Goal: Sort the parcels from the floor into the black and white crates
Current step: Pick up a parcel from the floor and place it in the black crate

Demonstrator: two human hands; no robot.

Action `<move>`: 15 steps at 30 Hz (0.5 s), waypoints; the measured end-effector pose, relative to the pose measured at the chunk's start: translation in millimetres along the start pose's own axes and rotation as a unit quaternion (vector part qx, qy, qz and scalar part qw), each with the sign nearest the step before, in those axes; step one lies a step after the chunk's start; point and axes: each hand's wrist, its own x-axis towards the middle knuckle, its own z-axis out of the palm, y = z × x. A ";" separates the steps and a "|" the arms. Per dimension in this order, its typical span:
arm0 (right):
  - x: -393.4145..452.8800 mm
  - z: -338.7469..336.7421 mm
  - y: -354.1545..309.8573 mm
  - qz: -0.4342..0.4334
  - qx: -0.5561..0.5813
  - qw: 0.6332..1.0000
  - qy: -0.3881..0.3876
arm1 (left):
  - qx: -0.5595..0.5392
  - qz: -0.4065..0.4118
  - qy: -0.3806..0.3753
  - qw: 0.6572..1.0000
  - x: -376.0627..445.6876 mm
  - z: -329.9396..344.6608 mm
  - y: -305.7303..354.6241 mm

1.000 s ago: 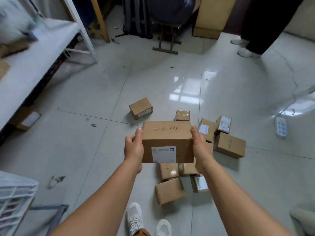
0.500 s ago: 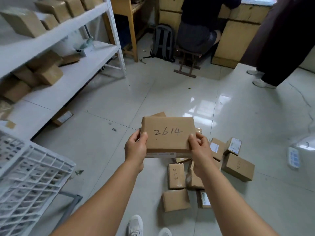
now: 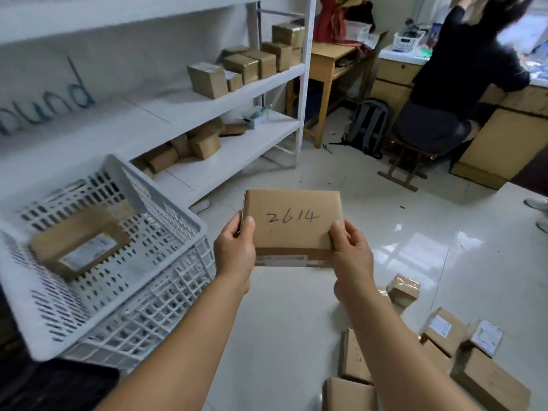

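Both hands, left [image 3: 235,250] & right [image 3: 350,256], are gripping the box [image 3: 292,223] marked 2614 by its sides, thumbs on top. White crate [image 3: 166,185] is sitting just left w/ one parcel [image 3: 78,241] inside; best keeping the box level, lowering it beside that parcel, not dropping it.

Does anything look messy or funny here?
Yes. The parcels on the floor lie in a jumbled heap, tilted every which way. The white crate sits tipped, and the one parcel inside lies crooked. The parcel marked 2614, between both hands, looks fine.
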 end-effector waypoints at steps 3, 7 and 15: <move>-22.8 50.7 -5.3 -0.011 -0.007 1.000 -0.028 | -0.007 0.023 0.029 0.999 10.6 -52.7 19.9; -60.5 119.9 -6.5 -0.015 -0.007 0.997 -0.079 | -0.043 0.027 0.071 0.996 26.2 -124.1 39.1; -135.6 238.5 10.5 -0.033 -0.045 0.986 -0.159 | -0.063 0.031 0.174 0.982 42.4 -262.4 47.4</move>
